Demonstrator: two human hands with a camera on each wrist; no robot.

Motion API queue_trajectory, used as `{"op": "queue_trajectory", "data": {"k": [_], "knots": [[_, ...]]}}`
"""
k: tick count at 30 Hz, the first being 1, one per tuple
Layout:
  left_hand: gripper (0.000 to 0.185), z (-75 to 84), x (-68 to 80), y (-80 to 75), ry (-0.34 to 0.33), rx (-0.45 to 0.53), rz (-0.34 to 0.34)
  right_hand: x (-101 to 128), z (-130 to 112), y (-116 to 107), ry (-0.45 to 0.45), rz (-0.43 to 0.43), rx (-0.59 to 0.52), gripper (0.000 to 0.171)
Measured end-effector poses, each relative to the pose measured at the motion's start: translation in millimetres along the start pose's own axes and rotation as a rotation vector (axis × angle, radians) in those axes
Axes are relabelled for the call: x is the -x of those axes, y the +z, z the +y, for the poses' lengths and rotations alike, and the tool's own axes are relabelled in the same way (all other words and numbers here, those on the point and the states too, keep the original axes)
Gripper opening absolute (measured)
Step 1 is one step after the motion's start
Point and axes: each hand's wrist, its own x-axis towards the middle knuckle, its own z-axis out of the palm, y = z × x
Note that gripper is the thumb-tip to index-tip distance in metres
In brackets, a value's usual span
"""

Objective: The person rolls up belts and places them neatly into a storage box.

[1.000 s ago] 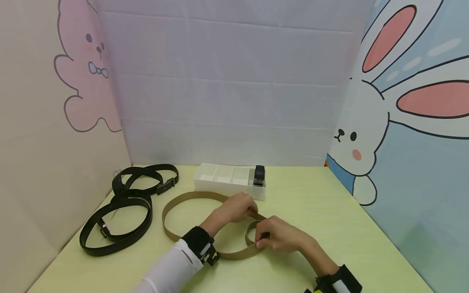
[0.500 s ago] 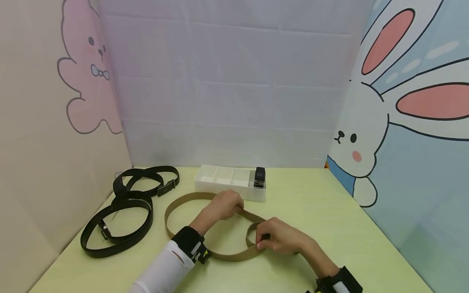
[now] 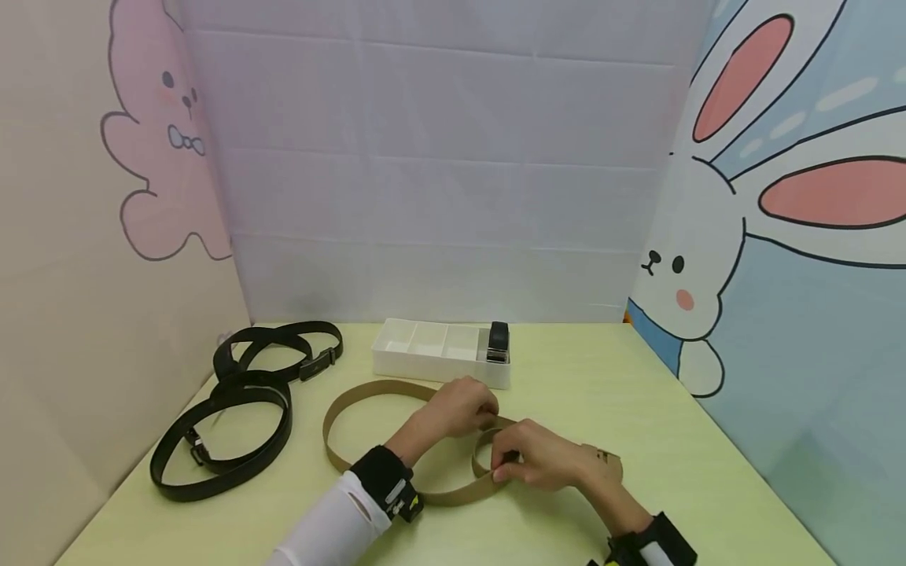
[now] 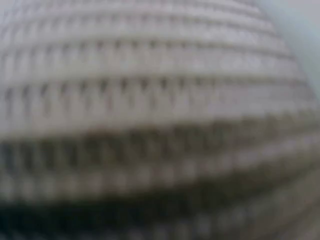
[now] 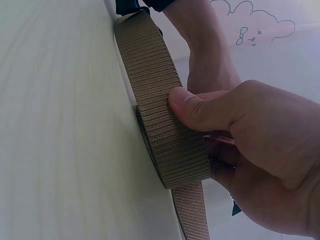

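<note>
Head view: your right hand (image 3: pixel 541 460) pinches the tan woven webbing belt's (image 3: pixel 340 448) small started coil; left hand (image 3: pixel 463 409) grips the strap; most remains unrolled.

The head view is bright and even, with soft light from above and only weak shadows under the black belts (image 3: pixel 222 428). The left wrist view is fully out of focus (only a blurred knit fabric (image 4: pixel 150 120)). The right wrist view is sharp on the tan belt (image 5: pixel 160 120), with the background pale.
</note>
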Motion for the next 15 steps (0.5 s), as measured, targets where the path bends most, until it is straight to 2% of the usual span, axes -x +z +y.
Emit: {"op": "queue_trajectory", "data": {"k": [4,7,11,15], "knots": [[0.011,-7.1,6.1,-1.4,-0.041,-0.015,-0.024,-1,0,0,0.013,0.004,0.003,0.007],[0.01,-19.6,14.1,0.9,-0.036,-0.022,-0.014,-1,0,2,0.017,0.007,-0.003,0.008],[0.003,-31.4,26.6,3.4,0.027,-0.037,0.06,-1,1,3,0.026,0.002,-0.004,0.008],[0.017,-29.8,35.0,-2.3,0.075,-0.031,0.131,-1,3,3,0.026,0.005,-0.005,0.009]]}}
